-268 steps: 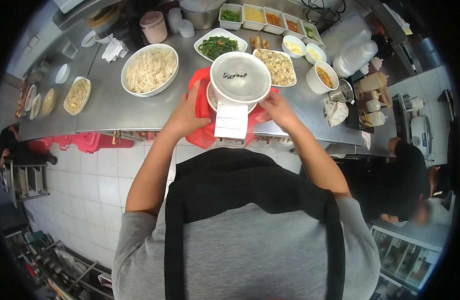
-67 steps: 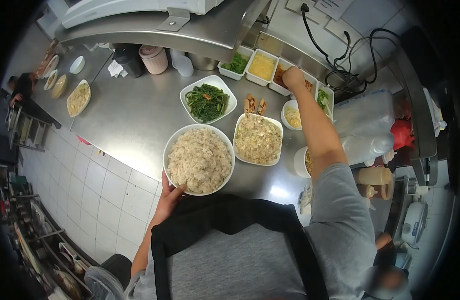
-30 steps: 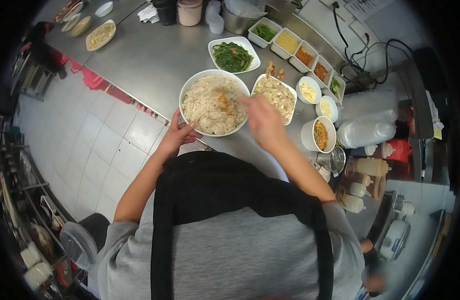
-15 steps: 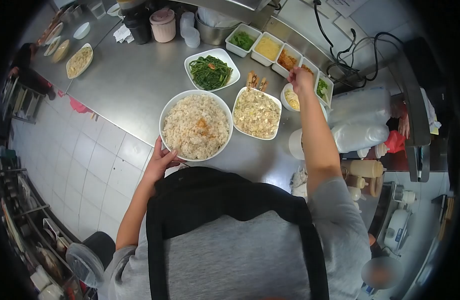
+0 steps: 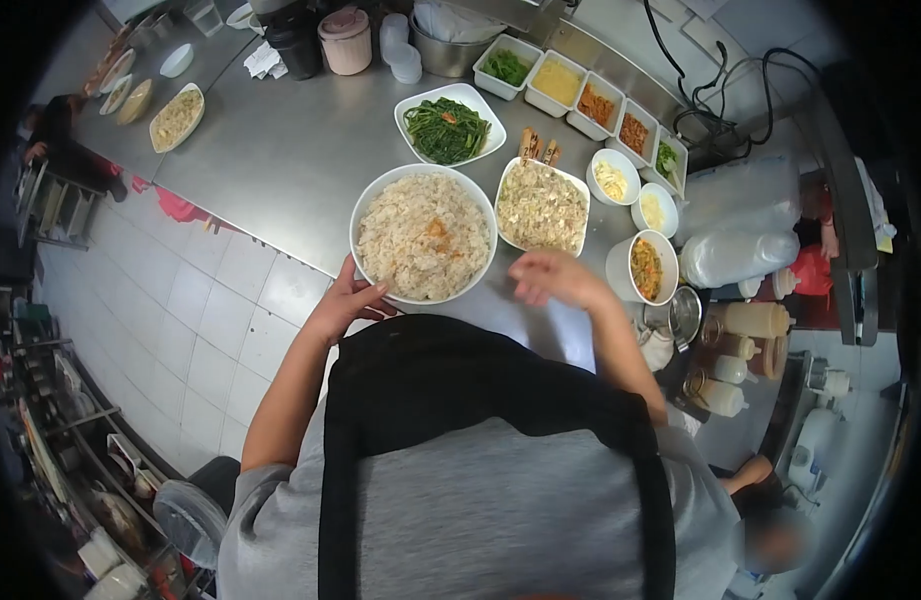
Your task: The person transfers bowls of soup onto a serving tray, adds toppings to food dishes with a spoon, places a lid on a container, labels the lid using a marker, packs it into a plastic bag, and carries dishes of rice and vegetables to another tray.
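A large round white bowl (image 5: 354, 240) of rice (image 5: 420, 240) with a small orange topping stands near the front edge of the steel counter. My left hand (image 5: 348, 308) holds its near left side, thumb at the rim. My right hand (image 5: 552, 278) is just in front of a square white dish (image 5: 586, 228) of fried rice, fingers loosely apart and nothing visible in them. Skewered pieces (image 5: 537, 147) stick out at that dish's far edge. Behind the bowl sits a white plate (image 5: 497, 140) of cooked greens (image 5: 446, 130).
White tubs of chopped greens (image 5: 505, 66), yellow shreds (image 5: 557, 82) and orange topping (image 5: 595, 104) line the back right. Small bowls and a tub of mixed vegetables (image 5: 645, 268) stand at right, near sauce bottles (image 5: 722, 398). Another person (image 5: 755, 480) is at lower right.
My right hand has come back from the topping tubs toward me, to the right of the rice bowl. My left hand stays on the bowl. The view has shifted slightly.
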`<state>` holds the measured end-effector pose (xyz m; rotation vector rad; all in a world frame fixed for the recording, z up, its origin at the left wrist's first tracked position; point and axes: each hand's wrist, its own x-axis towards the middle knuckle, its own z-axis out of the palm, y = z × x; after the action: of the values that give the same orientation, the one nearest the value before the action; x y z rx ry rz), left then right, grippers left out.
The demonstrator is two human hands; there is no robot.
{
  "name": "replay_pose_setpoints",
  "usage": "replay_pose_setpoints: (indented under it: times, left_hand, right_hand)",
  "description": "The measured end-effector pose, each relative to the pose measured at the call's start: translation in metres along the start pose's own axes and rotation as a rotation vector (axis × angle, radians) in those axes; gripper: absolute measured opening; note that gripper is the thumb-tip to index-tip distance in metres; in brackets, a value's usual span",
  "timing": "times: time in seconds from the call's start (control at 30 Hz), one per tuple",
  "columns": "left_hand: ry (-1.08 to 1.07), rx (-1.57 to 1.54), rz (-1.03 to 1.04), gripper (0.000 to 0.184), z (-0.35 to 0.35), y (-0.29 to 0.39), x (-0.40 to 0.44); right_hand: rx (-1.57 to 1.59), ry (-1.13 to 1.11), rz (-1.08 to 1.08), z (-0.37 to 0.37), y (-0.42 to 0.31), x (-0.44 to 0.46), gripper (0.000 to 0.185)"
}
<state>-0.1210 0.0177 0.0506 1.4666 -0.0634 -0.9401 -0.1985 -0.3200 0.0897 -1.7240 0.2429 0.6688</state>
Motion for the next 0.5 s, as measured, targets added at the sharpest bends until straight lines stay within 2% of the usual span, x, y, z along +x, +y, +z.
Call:
replay_pose_setpoints:
  times: [0.03, 0.13, 0.23, 0.33, 0.5]
  left_hand:
    - [-0.021, 0.043, -0.004, 0.071, -0.008, 0.001, 0.002]
    - [-0.074, 0.15, -0.012, 0.053, -0.055, 0.011, 0.02]
    - [0.039, 0.198, -0.01, 0.055, -0.089, 0.05, 0.052]
    - [0.14, 0.259, 0.128, 0.052, -0.097, 0.084, 0.102]
    - [0.09, 0.351, 0.231, 0.049, -0.072, 0.118, 0.186]
  right_hand:
    - [0.106, -0.022, 0.108, 0.018, 0.007, 0.002, 0.026]
    - [0.729, -0.022, 0.009, 0.056, 0.027, 0.014, 0.034]
    - [0.947, -0.012, -0.122, 0.072, 0.038, 0.041, 0.038]
    - [0.918, 0.053, -0.155, 0.078, 0.038, 0.044, 0.037]
    - [0.963, 0.2, -0.112, 0.112, 0.027, 0.038, 0.045]
